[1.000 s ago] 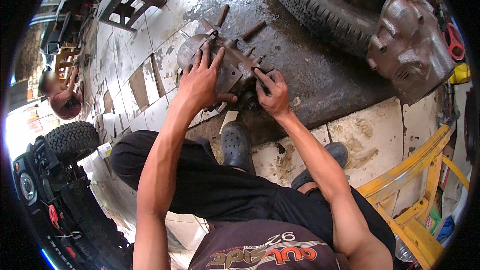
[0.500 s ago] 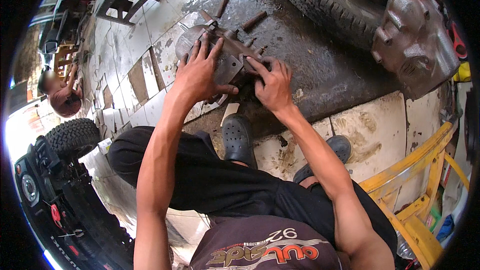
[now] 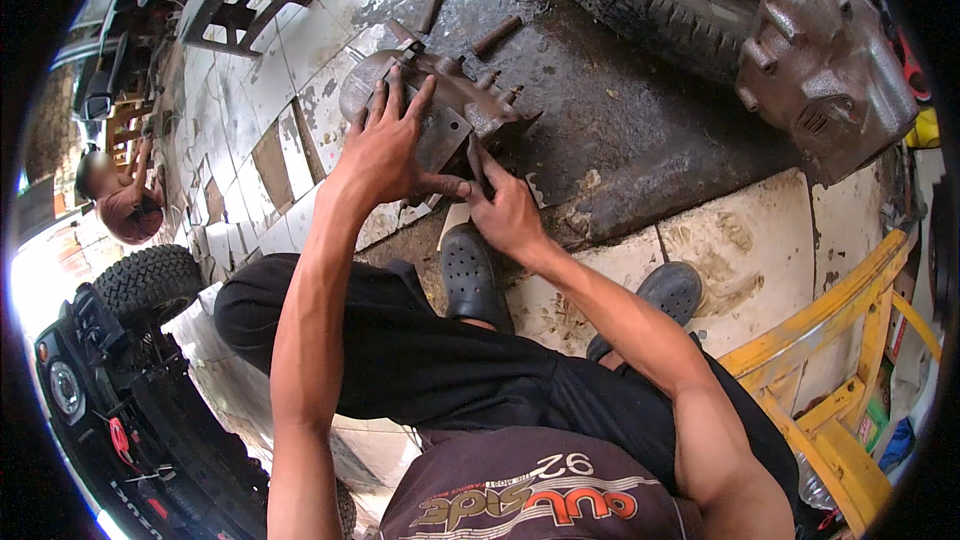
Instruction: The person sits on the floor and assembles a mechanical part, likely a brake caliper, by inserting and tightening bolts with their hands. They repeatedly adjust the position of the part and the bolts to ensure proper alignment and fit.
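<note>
A greasy metal casing (image 3: 480, 105) with protruding studs lies on the floor in front of me, and a flat grey metal plate (image 3: 441, 145) with a small hole rests on its near side. My left hand (image 3: 380, 155) is spread over both, blackened fingers stretched across the casing and thumb pointing right. At the plate's right edge, my right hand (image 3: 507, 215) is closed, its darkened fingertips pointing up along that edge. Whatever it may pinch is hidden. Both thumbs come close together below the plate.
A large tyre (image 3: 650, 15) and another metal casing (image 3: 825, 70) lie at the upper right. A yellow frame (image 3: 815, 325) stands to my right, a stool (image 3: 240, 0) at the upper left. A black vehicle (image 3: 110, 390) is at the left; a person (image 3: 125, 200) sits beyond it.
My right hand has moved down and left along the plate's edge, toward my left thumb. My left hand stays spread on the casing. The view has shifted slightly.
</note>
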Motion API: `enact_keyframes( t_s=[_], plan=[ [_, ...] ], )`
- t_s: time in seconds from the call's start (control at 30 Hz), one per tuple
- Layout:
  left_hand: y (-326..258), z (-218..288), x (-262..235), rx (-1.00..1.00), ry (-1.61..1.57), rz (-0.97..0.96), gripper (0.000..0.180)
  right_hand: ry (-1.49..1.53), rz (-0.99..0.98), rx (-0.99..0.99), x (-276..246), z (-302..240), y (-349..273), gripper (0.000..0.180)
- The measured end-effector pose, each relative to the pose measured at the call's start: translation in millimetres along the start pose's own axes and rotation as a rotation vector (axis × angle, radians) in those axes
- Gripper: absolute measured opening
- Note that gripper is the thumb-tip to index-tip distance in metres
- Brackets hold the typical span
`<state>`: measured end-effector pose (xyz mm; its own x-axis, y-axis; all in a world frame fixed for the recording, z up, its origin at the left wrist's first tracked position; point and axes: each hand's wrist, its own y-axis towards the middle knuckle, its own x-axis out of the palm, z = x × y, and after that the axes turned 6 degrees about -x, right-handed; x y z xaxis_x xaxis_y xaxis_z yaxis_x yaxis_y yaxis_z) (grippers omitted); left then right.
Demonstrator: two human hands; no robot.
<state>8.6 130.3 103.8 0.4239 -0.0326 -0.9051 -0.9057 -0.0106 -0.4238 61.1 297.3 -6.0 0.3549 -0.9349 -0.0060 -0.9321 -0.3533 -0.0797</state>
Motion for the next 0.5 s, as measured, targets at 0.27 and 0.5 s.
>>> enact_keyframes(
  t_s=[0.27, 0.5],
  plan=[
    [6.5, -6.5, -5.0, -0.021, -0.031, -0.087, 0.145, -0.253, -0.143, 0.15, -10.4, -27.0, 7.6, 0.064],
    [8.9, -1.3, -19.2, -0.13, -0.33, -0.095, 0.108, -0.483, -0.213, 0.135, -12.7, -35.4, 2.5, 0.061]
  ],
)
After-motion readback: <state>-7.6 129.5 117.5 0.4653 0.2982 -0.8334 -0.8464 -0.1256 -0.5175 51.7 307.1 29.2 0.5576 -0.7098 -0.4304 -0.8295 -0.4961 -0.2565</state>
